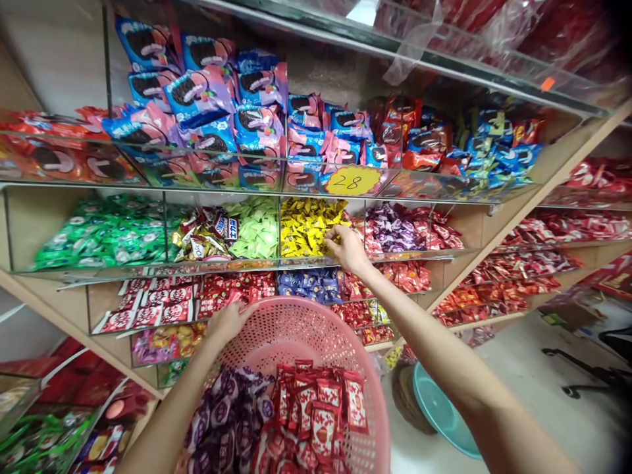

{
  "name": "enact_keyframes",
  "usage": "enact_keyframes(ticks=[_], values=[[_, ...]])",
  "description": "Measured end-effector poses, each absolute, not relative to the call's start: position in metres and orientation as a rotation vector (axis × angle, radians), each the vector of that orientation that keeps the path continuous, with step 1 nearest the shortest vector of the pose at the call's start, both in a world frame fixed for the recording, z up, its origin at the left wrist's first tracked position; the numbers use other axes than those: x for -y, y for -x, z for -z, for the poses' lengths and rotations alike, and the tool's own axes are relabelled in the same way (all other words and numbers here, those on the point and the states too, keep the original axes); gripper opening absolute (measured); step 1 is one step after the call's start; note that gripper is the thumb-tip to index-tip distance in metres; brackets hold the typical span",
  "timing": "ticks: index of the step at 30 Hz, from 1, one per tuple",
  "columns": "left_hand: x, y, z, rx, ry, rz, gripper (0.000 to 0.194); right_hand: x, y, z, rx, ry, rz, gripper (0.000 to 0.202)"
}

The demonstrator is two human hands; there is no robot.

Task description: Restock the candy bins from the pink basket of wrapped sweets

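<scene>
My left hand (228,324) is closed on the rim of a pink perforated plastic basket (291,322), at its far left side. Purple-wrapped candies (227,415) lie in its left half, and red-and-white packets (323,408) in its right half. My right hand (347,249) reaches to the middle shelf, at the right part of a compartment of yellow-wrapped candies (311,230). Its thumb and fingers are pinched together against the candies; whatever is between the fingertips is too small to make out.
Glass dividers and a glass front edge (237,265) border the compartments. Above hangs a yellow tag (354,180) reading 28, below blue cookie packs (202,92). Green candies (113,230) fill the left compartment. A teal basin (439,415) stands on the floor at right.
</scene>
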State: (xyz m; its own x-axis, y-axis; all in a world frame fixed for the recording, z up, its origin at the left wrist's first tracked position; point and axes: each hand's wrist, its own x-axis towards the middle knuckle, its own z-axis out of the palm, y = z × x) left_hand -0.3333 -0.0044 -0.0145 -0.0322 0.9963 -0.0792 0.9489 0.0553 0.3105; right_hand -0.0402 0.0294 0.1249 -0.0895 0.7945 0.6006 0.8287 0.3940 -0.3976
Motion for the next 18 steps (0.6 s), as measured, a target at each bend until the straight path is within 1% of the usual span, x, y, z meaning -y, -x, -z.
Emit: enact_keyframes(ticks=[4,7,9,12,15,17,18], values=[[0.004,0.334,0.014,-2.079,-1.984,-0.215,0.072,-0.016,0.038,-0.134,1.784,1.251,-0.015,0.016],[0.004,0.334,0.013,-2.066,-2.003,-0.202,0.073,0.013,0.038,-0.142,1.682,1.183,-0.021,0.017],[0.005,0.333,0.013,-2.06,-2.001,-0.204,0.073,0.033,0.04,-0.137,1.673,1.162,-0.073,0.016],[0.006,0.333,0.012,-2.067,-1.977,-0.221,0.072,0.052,0.048,-0.102,1.917,1.147,-0.296,0.013],[0.007,0.331,0.011,-2.072,-1.967,-0.245,0.072,0.051,0.056,-0.047,2.316,1.198,-0.612,0.011],[0.008,0.331,0.011,-2.07,-1.969,-0.246,0.072,0.045,0.06,-0.012,2.528,1.347,-0.678,0.01],[0.008,0.331,0.011,-2.068,-1.974,-0.248,0.072,0.042,0.062,0.002,2.597,1.423,-0.686,0.013]])
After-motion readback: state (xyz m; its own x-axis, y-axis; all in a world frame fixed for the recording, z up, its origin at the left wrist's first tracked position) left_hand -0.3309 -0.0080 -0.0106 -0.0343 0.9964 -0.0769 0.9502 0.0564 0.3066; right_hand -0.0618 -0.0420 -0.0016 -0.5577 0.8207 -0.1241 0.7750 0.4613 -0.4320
